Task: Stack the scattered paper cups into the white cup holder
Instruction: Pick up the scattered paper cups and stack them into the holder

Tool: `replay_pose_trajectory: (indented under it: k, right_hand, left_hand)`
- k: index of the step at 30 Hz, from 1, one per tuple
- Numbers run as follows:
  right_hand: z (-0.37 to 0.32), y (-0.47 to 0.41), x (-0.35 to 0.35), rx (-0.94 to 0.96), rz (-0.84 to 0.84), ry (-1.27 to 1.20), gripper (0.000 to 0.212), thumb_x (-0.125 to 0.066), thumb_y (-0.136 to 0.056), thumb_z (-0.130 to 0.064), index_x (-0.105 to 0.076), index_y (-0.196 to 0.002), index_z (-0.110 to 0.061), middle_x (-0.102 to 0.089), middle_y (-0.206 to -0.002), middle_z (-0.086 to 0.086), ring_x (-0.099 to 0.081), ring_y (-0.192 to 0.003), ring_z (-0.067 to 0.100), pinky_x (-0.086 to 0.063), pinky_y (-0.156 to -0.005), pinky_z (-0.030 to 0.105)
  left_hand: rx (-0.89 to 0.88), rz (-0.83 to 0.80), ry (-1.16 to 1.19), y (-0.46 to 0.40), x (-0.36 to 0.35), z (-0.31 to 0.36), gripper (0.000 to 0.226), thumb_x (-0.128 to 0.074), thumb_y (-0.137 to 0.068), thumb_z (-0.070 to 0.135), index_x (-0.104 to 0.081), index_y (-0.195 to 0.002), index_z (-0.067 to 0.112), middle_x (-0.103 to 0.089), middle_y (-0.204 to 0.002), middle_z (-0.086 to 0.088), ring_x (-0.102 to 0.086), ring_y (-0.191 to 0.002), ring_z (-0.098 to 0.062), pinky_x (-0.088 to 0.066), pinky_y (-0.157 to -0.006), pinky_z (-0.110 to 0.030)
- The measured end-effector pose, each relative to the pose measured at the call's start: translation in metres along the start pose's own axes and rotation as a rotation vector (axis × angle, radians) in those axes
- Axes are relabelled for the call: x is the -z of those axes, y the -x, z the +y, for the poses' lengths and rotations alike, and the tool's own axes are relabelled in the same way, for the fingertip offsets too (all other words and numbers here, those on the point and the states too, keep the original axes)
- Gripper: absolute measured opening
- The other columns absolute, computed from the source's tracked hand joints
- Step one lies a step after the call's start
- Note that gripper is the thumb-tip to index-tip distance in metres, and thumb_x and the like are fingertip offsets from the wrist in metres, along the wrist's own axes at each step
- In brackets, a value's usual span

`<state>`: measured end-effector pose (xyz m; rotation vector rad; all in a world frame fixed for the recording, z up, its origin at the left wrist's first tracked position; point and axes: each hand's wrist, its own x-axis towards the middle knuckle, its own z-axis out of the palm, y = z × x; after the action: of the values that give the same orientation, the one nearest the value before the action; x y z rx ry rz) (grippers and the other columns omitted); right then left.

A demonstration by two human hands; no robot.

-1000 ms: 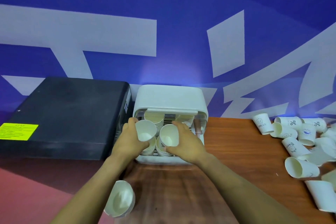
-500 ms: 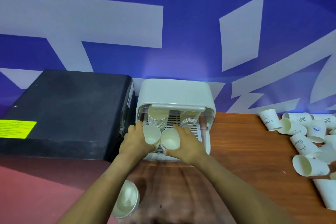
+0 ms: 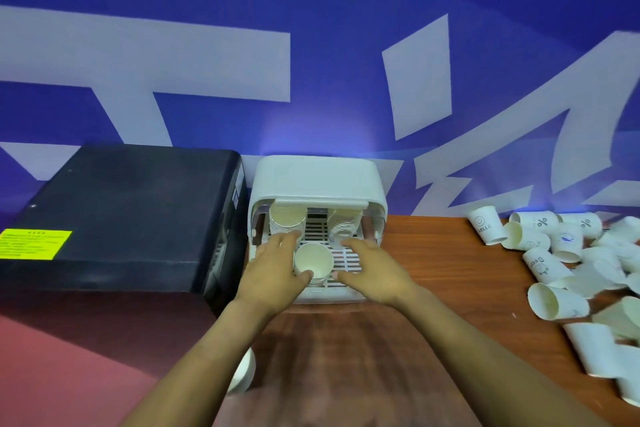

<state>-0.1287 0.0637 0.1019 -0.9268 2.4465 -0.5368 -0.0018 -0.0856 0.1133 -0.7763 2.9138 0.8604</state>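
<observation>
The white cup holder (image 3: pixel 317 180) stands open at the back of the wooden table (image 3: pixel 446 274). Inside it, one stack of paper cups (image 3: pixel 287 222) sits at the back left and another stack (image 3: pixel 344 224) at the back right. A front stack (image 3: pixel 314 262) stands on the slatted tray. My left hand (image 3: pixel 273 270) wraps this front stack, thumb in front and fingers behind. To the right of that stack, my right hand (image 3: pixel 375 270) rests over the tray with fingers apart and holds nothing. Several scattered paper cups (image 3: pixel 557 302) lie on the table's right side.
A large black box (image 3: pixel 121 215) with a yellow label (image 3: pixel 34 244) sits tight against the holder's left side. One loose cup (image 3: pixel 242 376) lies at the table's front left, partly hidden under my left forearm. A blue and white wall stands behind.
Each hand held a cup at the holder's front; now only one front stack shows, in my left hand. My right hand has let go and spread open.
</observation>
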Motion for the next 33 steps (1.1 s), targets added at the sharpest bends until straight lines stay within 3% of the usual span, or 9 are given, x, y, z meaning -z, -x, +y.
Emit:
replay_pose_trajectory:
  k: [5,12,17,26,30,33]
  right_hand:
    - [0.019,0.037,0.019,-0.019,0.065,0.018,0.049,-0.062,-0.085,-0.040,-0.051,-0.131,-0.025,-0.052,-0.132,-0.004,-0.051,-0.119,0.014,-0.043,-0.099,0.032]
    - [0.048,0.078,0.040,-0.036,0.102,-0.080,0.034,-0.063,-0.083,-0.035,-0.062,-0.115,-0.026,-0.064,-0.097,-0.009,-0.061,-0.089,0.012,-0.051,-0.087,0.034]
    - [0.098,0.116,0.064,-0.014,0.095,-0.093,0.028,-0.063,-0.085,-0.037,-0.061,-0.112,-0.028,-0.064,-0.094,-0.008,-0.060,-0.089,0.011,-0.048,-0.083,0.031]
    - [0.259,0.202,0.121,-0.060,0.118,-0.120,0.030,-0.064,-0.086,-0.033,-0.062,-0.114,-0.024,-0.062,-0.092,-0.009,-0.060,-0.088,0.009,-0.048,-0.082,0.028]
    - [0.317,0.231,0.130,-0.109,0.053,-0.121,0.029,-0.062,-0.087,-0.032,-0.060,-0.115,-0.022,-0.064,-0.094,-0.006,-0.057,-0.085,0.006,-0.041,-0.069,0.016]
    - [0.345,0.239,0.138,-0.131,0.057,-0.121,0.030,-0.062,-0.087,-0.033,-0.061,-0.115,-0.023,-0.062,-0.089,-0.010,-0.055,-0.082,0.005,-0.040,-0.070,0.021]
  left_hand:
    - [-0.111,0.073,0.011,0.017,-0.003,0.039,0.046,-0.055,-0.089,0.041,-0.046,-0.133,0.029,-0.053,-0.132,0.007,-0.050,-0.120,-0.016,-0.044,-0.094,-0.033]
    - [-0.122,0.017,-0.014,0.041,-0.019,0.091,0.038,-0.058,-0.087,0.042,-0.055,-0.122,0.027,-0.061,-0.121,0.005,-0.056,-0.112,-0.016,-0.047,-0.091,-0.034]
    - [-0.125,0.000,-0.020,0.059,-0.046,0.149,0.035,-0.058,-0.088,0.040,-0.055,-0.120,0.027,-0.060,-0.121,0.007,-0.056,-0.112,-0.015,-0.046,-0.091,-0.031]
    - [-0.118,-0.042,0.016,0.086,-0.149,0.291,0.036,-0.061,-0.086,0.041,-0.056,-0.118,0.025,-0.060,-0.118,0.005,-0.057,-0.106,-0.015,-0.048,-0.090,-0.033]
    - [-0.082,-0.139,-0.016,0.100,-0.196,0.331,0.038,-0.060,-0.087,0.042,-0.054,-0.121,0.026,-0.058,-0.122,0.005,-0.055,-0.113,-0.017,-0.046,-0.091,-0.031]
    - [-0.056,-0.195,-0.029,0.104,-0.216,0.351,0.039,-0.059,-0.088,0.043,-0.053,-0.122,0.027,-0.057,-0.125,0.006,-0.055,-0.114,-0.017,-0.045,-0.091,-0.030]
